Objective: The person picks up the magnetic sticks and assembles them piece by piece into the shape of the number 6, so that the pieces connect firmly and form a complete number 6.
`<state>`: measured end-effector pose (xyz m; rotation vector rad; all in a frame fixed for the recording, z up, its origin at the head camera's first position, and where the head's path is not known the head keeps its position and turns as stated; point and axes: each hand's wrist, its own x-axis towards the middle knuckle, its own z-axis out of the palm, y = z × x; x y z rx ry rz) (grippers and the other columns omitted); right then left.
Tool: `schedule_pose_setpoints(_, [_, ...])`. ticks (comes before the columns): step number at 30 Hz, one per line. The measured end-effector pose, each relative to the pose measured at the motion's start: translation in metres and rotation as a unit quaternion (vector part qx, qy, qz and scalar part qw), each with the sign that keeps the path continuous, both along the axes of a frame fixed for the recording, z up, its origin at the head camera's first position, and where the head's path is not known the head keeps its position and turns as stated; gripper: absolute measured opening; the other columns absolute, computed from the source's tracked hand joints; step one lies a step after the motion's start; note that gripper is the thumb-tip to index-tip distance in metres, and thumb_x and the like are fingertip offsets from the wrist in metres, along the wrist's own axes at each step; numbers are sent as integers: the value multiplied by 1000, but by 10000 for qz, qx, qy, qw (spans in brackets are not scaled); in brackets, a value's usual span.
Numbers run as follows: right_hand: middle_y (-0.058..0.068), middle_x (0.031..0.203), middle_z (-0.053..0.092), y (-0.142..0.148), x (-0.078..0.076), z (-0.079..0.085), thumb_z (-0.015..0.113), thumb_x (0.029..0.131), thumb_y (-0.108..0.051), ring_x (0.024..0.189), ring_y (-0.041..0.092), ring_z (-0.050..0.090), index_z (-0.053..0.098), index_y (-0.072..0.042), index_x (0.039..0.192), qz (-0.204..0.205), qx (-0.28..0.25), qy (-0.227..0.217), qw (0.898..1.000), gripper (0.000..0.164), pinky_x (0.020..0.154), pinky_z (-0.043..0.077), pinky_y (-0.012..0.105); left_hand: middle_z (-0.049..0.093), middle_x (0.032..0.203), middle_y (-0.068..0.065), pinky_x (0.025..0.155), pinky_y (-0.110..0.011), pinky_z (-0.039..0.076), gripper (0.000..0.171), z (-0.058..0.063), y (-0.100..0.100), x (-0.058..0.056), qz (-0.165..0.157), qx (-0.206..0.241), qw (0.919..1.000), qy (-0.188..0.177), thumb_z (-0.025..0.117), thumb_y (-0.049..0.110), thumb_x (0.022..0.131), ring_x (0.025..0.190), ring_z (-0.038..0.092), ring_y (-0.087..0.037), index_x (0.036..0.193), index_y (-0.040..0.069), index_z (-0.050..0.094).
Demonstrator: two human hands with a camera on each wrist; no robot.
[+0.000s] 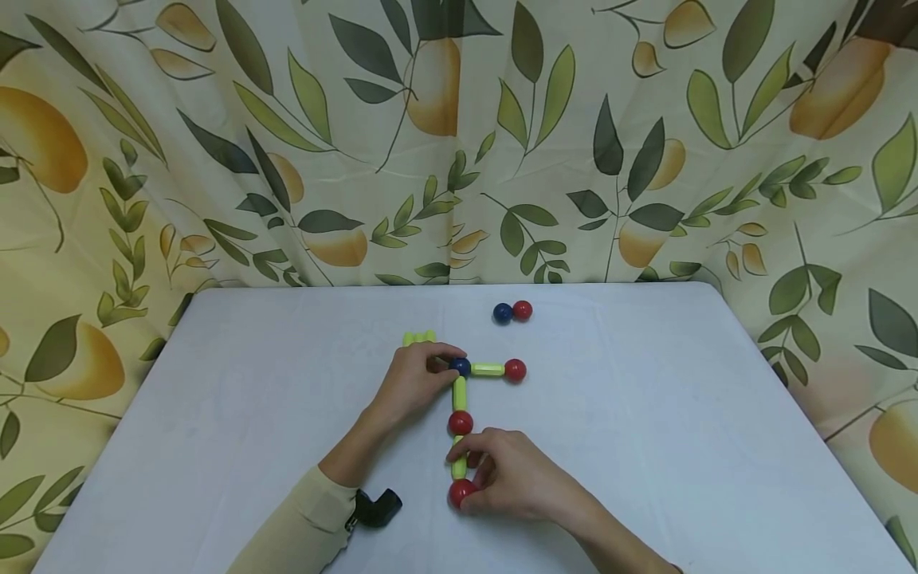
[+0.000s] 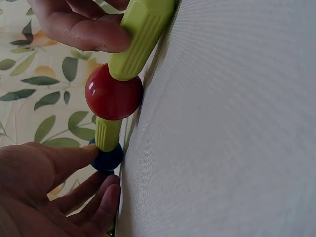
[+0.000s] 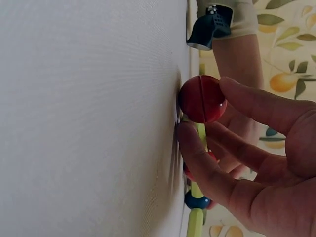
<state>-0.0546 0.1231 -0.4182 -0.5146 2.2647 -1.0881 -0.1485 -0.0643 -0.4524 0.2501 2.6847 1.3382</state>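
In the head view, yellow-green rods and balls form an L-like chain on the table. My left hand (image 1: 416,381) pinches the blue ball (image 1: 460,367) at its corner. From that ball, one rod (image 1: 488,370) runs right to a red ball (image 1: 515,370), and another rod (image 1: 460,394) runs toward me to a middle red ball (image 1: 460,422). Beyond it, the near rod (image 1: 459,469) joins the near red ball (image 1: 460,493). My right hand (image 1: 519,476) holds this end, its thumb against the near red ball (image 3: 200,98) and its fingers around the near rod, partly hiding both.
A loose blue ball (image 1: 503,313) and a loose red ball (image 1: 523,311) lie side by side near the far edge. Several yellow-green rods (image 1: 419,337) lie behind my left hand. A black wrist camera (image 1: 378,509) juts from the left sleeve. A patterned curtain (image 1: 545,191) hangs behind the white table (image 1: 645,446).
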Motion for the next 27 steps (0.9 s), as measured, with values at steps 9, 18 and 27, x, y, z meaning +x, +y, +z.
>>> schedule_pose_setpoints(9, [4,94,67,0,0,0,93,76,-17,76,14,65,74,-14,112,-100,-56,-1,9999,40,67,55,24,73,112,1,86,-32,59,26,0,0,0,19,2,10000,-92,77,13,95,98,64,-18,118,24,79])
schedule_pose_setpoints(18, [4,92,66,0,0,2,94,75,-15,77,14,66,73,-15,109,-232,-112,86,9996,39,67,55,26,74,112,1,86,-32,59,26,0,0,-1,25,-17,10000,-87,78,14,94,99,65,-18,118,24,79])
schedule_pose_setpoints(27, [4,92,66,1,1,1,93,76,-15,77,15,65,74,-14,109,-210,-130,94,9997,39,68,54,25,75,112,1,85,-32,58,25,-2,0,-1,-7,35,10000,-31,77,13,95,98,64,-18,117,23,80])
